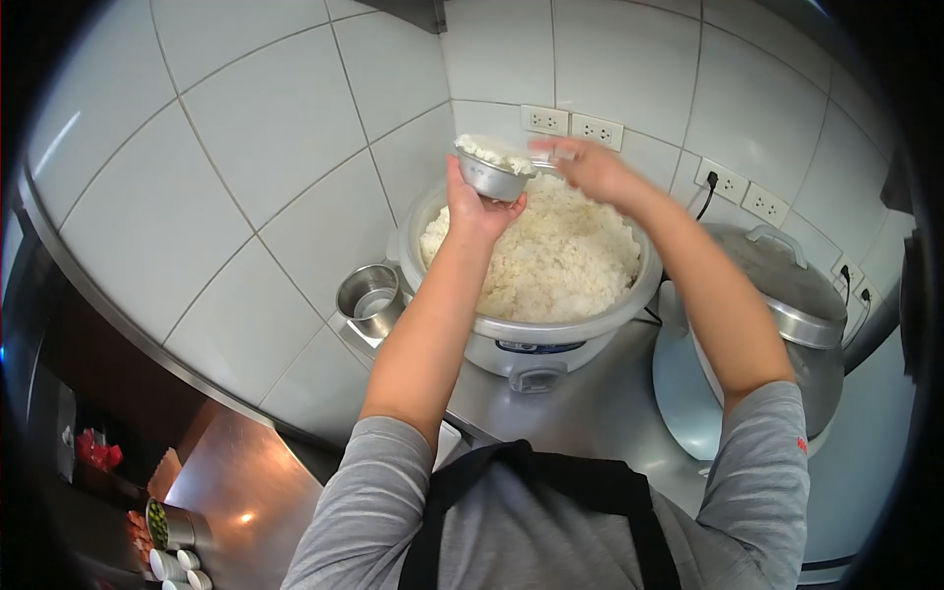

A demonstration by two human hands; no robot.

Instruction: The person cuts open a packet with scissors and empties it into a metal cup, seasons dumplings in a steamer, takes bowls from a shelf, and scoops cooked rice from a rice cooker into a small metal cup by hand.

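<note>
My left hand holds a small metal bowl from below, heaped with white rice, above the left rear part of a large rice cooker. The cooker stands uncovered, full of cooked rice. To the right of the bowl, my right hand is raised over the cooker's back edge, blurred by motion. Its fingers point toward the bowl, apart from it, and whether they hold anything is unclear.
Left of the cooker stands a metal container. A second cooker with a metal lid is at the right, near wall outlets with plugged cords. At the lower left, a container of green food stands by small white cups.
</note>
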